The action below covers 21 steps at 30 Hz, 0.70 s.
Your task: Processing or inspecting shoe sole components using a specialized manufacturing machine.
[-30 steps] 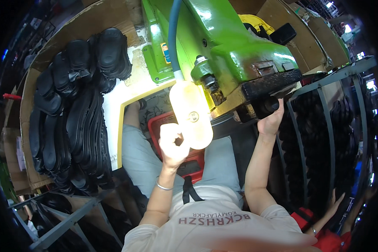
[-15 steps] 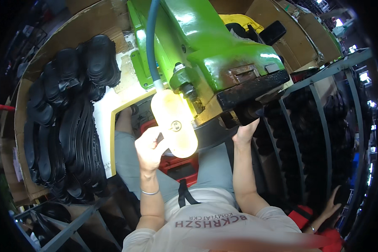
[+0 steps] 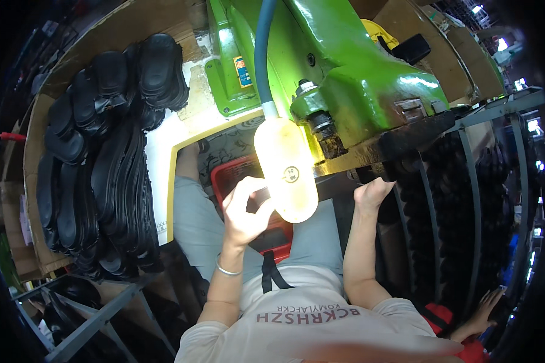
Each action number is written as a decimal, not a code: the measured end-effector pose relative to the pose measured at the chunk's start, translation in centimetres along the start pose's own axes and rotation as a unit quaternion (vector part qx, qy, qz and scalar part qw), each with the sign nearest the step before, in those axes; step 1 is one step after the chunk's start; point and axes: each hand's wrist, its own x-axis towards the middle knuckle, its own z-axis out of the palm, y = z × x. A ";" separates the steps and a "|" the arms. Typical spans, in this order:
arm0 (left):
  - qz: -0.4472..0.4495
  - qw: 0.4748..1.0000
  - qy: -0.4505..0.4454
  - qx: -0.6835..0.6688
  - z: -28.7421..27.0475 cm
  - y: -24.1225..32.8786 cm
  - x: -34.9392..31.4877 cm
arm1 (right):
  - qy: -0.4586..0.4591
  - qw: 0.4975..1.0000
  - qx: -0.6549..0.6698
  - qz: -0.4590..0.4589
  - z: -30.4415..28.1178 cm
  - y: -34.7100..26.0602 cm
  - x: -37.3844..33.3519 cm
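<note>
A glowing, pale oval lamp (image 3: 284, 196) on a blue-grey hose (image 3: 264, 57) hangs before the green machine (image 3: 357, 66). Beside the lamp's left edge is my left hand (image 3: 245, 213), thumb and forefinger curled toward each other. Their tips pass behind the glare, so whatever they grip is hidden. Under the machine's dark front edge (image 3: 399, 134) my right hand (image 3: 372, 196) is bent at the wrist, its fingers mostly out of sight. Between the hands, the dark area below the machine's metal shaft (image 3: 327, 133) is too dim to make out.
On the left, a cardboard box (image 3: 39, 145) holds stacks of black shoe soles (image 3: 112, 175). Grey metal racks (image 3: 427, 187) with dark pieces stand at the right. Another person's hand (image 3: 481, 316) shows at the lower right. A red stool (image 3: 236, 172) lies below.
The view has shifted, so machine, lamp and both hands appear farther right. A dark curved piece seen earlier between the lamp and my right hand can no longer be made out.
</note>
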 end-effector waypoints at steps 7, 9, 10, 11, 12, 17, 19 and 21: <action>-0.055 0.992 0.055 -0.098 -2.1 0.3 1.1 | -0.025 0.997 -0.043 0.067 1.1 0.2 -1.4; -0.114 0.974 0.064 -0.186 -4.0 -0.2 0.6 | -0.049 0.996 -0.015 0.068 1.9 0.8 -3.2; -0.138 0.975 0.084 -0.151 -4.8 -0.5 0.2 | -0.053 0.995 -0.037 0.074 2.4 1.0 -3.9; -0.157 0.970 0.086 -0.162 -5.7 -0.8 -0.3 | -0.071 0.994 -0.029 0.079 2.8 1.1 -4.6; -0.161 0.969 0.092 -0.161 -6.5 -1.1 -1.0 | -0.073 0.994 -0.022 0.082 3.3 1.3 -5.2; -0.195 0.963 0.108 -0.152 -9.3 -1.3 -5.8 | -0.181 0.981 -0.006 0.074 4.9 1.3 -6.2; -0.221 0.969 0.010 -0.113 -8.9 -0.2 -7.2 | -0.183 0.978 -0.032 0.091 5.2 1.3 -6.2; -0.224 0.961 -0.156 0.038 -7.2 0.9 -7.4 | -0.197 0.976 -0.033 0.090 5.4 1.3 -6.1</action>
